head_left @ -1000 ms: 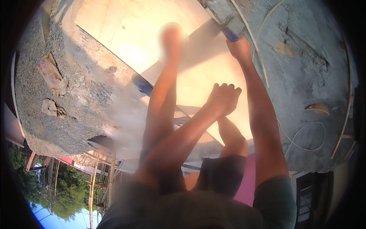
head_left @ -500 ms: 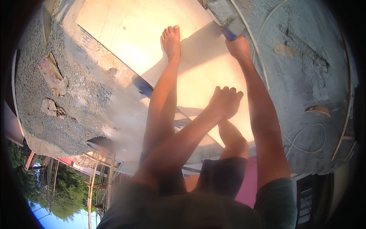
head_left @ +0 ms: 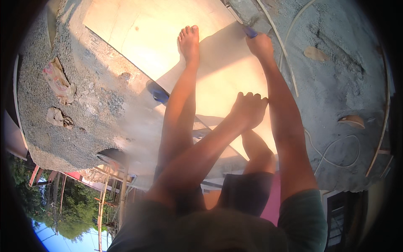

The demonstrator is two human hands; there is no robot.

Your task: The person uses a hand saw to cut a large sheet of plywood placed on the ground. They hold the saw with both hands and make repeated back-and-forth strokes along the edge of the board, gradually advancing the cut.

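Observation:
A large flat pale board (head_left: 126, 21) lies under me, half in sun and half in shadow. My right hand (head_left: 261, 45) reaches out to its far right edge, closed round the blue handle (head_left: 250, 32) of a tool. The tool's working end does not show clearly. My left hand (head_left: 251, 110) is curled into a fist above the board, in front of my bent right leg; anything inside it is hidden. My bare left foot (head_left: 189, 44) is planted flat on the board.
Gravelly ground (head_left: 37, 105) spreads to the left, with crumpled paper (head_left: 58, 80) on it. A blue object (head_left: 159, 96) sits by the board's left edge. To the right are a long thin strip (head_left: 279, 48), a looped pale cord (head_left: 342, 138) and a brown scrap (head_left: 351, 121).
My right hand and the blue handle have moved slightly up and to the left. My left hand has risen very slightly and stays closed.

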